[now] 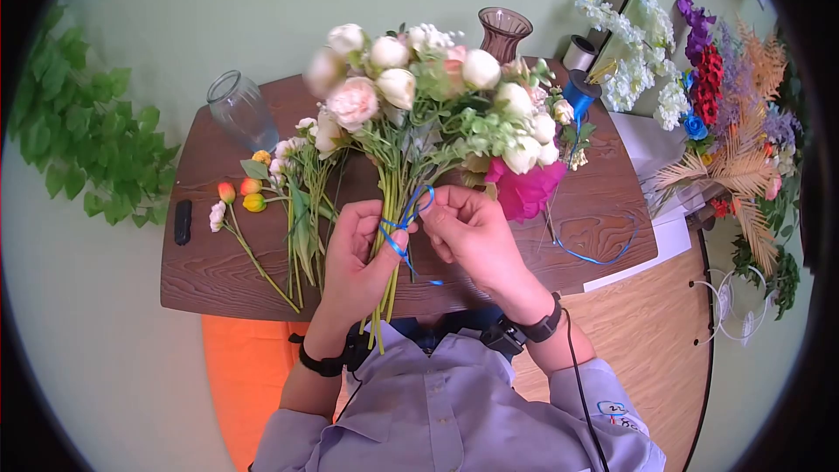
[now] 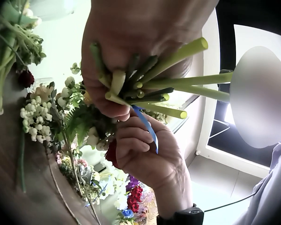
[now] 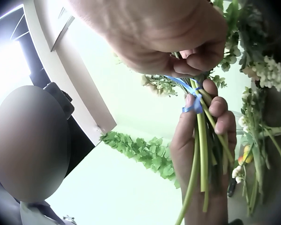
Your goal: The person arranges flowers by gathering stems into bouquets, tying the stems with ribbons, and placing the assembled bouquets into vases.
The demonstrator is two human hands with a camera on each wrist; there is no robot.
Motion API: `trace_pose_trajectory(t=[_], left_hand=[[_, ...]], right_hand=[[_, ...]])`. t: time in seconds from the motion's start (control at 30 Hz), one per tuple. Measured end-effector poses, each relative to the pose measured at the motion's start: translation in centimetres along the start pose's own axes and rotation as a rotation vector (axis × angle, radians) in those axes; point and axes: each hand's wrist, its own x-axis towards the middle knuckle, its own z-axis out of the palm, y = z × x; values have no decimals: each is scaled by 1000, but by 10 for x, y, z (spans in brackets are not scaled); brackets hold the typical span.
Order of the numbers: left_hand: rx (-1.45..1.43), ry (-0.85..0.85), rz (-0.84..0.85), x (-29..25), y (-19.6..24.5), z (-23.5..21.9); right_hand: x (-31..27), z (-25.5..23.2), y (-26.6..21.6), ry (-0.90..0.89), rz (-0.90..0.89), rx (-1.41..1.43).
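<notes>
In the head view, a bouquet of white and pale pink artificial flowers [image 1: 395,87] stands upright over the table's near side. My left hand [image 1: 360,249] grips its green stems [image 1: 382,301] below the blooms, thumb across the front. A thin blue ribbon [image 1: 395,246] wraps the stems, crossing beside the left thumb. My right hand [image 1: 479,238] pinches the ribbon just right of the stems, where a small loop rises over the fingertips. Cut stem ends [image 2: 178,113] fan out below the left hand in its wrist view. The right wrist view shows the ribbon wrap [image 3: 195,104] between both hands.
Loose flower stems [image 1: 301,218] and tulips [image 1: 253,202] lie at left by a small black object [image 1: 183,222]. A clear vase [image 1: 242,112], a tinted vase [image 1: 505,33] and a blue ribbon spool [image 1: 580,92] stand farther back. A magenta flower [image 1: 529,190] lies right.
</notes>
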Motion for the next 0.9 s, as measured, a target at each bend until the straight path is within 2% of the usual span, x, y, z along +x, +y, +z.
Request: trace_pose_trajectory(t=[0.2,0.33,0.4,0.63,0.83,0.9], left_hand=[[35,34,20,-4,-7,3],[38,29,31,-6,-11,3],[71,22,86,-7,-10,4],[-17,120,-2,-6,-17,10],[-2,153,18,-4,-18,9],[-7,160,23,-4,-14,8]], right_hand=[[-6,1,2,-6,-17,157],[-7,5,2,-20,-57,107],[-6,7,3,30,-28,79],[-2,3,11,25,20,215],[-2,-1,13,-9,-88,-12],[-3,-2,15,11,-188,-114]])
